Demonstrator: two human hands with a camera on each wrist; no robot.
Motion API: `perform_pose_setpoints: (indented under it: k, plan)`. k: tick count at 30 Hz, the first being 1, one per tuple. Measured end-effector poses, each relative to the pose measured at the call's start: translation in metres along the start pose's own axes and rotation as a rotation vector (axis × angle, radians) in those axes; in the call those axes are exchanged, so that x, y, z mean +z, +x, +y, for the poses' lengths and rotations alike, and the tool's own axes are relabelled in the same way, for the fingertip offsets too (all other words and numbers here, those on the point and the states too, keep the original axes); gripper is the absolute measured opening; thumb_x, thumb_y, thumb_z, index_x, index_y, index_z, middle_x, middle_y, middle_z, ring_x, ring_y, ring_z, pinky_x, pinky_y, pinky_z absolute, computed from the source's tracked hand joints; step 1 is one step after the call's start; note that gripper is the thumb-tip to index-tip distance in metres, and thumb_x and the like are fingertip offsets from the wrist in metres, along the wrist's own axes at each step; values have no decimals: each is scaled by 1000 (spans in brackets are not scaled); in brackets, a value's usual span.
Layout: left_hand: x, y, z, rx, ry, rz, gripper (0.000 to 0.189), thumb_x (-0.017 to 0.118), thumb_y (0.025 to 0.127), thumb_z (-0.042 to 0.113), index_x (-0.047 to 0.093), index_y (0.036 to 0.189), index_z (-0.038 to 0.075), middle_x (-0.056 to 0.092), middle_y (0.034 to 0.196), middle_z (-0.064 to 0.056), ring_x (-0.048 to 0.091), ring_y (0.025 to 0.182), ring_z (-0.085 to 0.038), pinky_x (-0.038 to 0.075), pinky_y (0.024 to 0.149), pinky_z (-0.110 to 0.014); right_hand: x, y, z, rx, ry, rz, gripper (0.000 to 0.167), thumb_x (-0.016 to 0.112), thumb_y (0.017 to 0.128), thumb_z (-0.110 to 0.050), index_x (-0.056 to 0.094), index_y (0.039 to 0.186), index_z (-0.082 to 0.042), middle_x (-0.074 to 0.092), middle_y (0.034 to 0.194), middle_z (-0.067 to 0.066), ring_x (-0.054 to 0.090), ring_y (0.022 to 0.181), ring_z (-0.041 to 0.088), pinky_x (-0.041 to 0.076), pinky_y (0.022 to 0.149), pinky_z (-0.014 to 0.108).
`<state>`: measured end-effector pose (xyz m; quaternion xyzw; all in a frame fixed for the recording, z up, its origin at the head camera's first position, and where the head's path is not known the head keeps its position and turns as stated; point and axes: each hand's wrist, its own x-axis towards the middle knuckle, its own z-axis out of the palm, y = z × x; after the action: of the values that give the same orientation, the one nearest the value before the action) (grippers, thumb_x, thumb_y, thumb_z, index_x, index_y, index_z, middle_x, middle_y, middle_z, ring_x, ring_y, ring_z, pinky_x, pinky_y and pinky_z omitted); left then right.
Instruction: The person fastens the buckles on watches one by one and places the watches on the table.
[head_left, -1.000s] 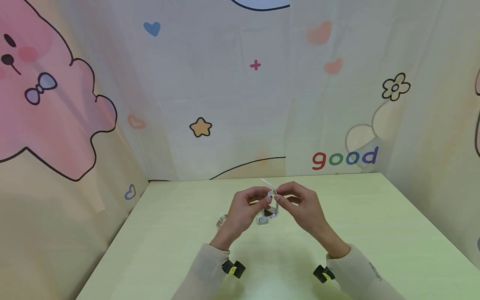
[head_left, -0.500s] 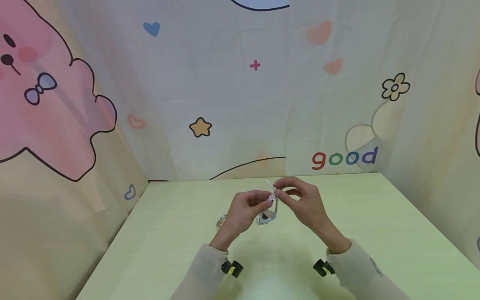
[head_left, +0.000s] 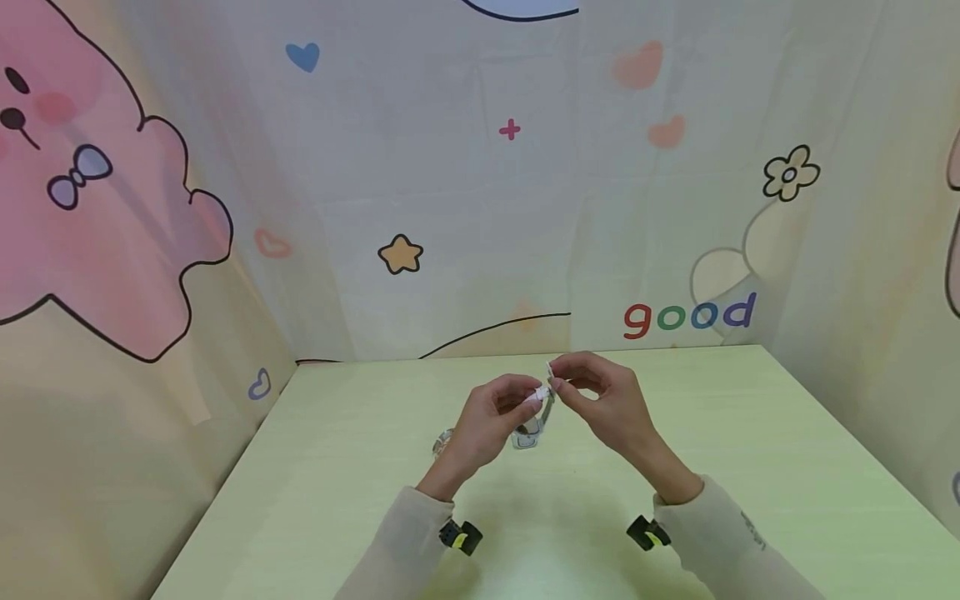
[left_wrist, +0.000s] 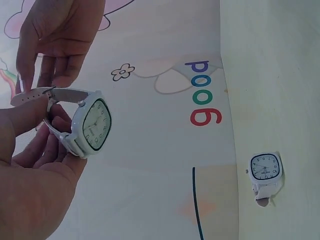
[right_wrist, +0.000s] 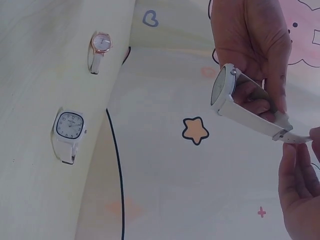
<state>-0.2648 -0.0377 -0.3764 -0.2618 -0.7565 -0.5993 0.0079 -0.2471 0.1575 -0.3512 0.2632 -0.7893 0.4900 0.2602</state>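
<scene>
A white wristwatch (left_wrist: 95, 125) with a squarish face is held off the table between both hands. My left hand (head_left: 483, 421) grips it at the strap near the buckle (right_wrist: 281, 135), fingers inside the strap loop. My right hand (head_left: 603, 400) pinches the free strap end (left_wrist: 27, 96), which passes through the buckle. The strap forms a closed loop; the face points away from the fingers. In the head view, the hands partly hide the held watch.
A second white squarish watch (right_wrist: 70, 125) lies on the pale table (head_left: 337, 467). Farther left lies a smaller rose-gold round watch (right_wrist: 102, 42) with a light strap, partly behind the left hand in the head view. A printed cloth (head_left: 450, 167) stands behind the table.
My right hand has risen slightly, and its fingers have shifted along the strap's free end. That end now stands more upright beside the right fingertips. The left hand keeps its hold, nearly still.
</scene>
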Motion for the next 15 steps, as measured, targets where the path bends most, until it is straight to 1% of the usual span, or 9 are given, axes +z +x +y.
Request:
perform_pose_setpoints:
  k: [3, 6, 11, 15]
  plan:
    - [-1, -1, 0, -18, -19, 11, 24, 66, 95, 19, 66, 118, 13, 69, 114, -8, 65, 101, -15, 54, 94, -32, 0, -1, 1, 19, 13, 1, 17, 70, 90, -6, 70, 107, -7, 73, 101, 6, 68, 90, 8, 54, 80, 15]
    - [-1, -1, 0, -24, -27, 19, 24, 68, 94, 19, 67, 116, 13, 69, 114, -9, 65, 101, -15, 54, 95, -33, 0, -1, 2, 26, 22, 7, 17, 69, 91, -7, 70, 107, -10, 73, 102, 6, 67, 91, 6, 54, 80, 16]
    - [-2, -2, 0, -19, -46, 37, 23, 68, 94, 19, 67, 115, 11, 70, 112, -11, 66, 97, -16, 55, 87, -28, -1, -1, 4, 19, 39, 19, 17, 68, 91, -4, 70, 107, -8, 73, 101, 8, 65, 89, -1, 54, 81, 15]
    - [-2, 0, -1, -22, -62, 51, 23, 67, 94, 21, 67, 115, 10, 70, 108, -13, 65, 95, -23, 54, 79, -22, -1, -1, 5, 16, 46, 28, 19, 68, 90, -2, 71, 108, -7, 73, 101, 9, 65, 87, -3, 54, 80, 14]
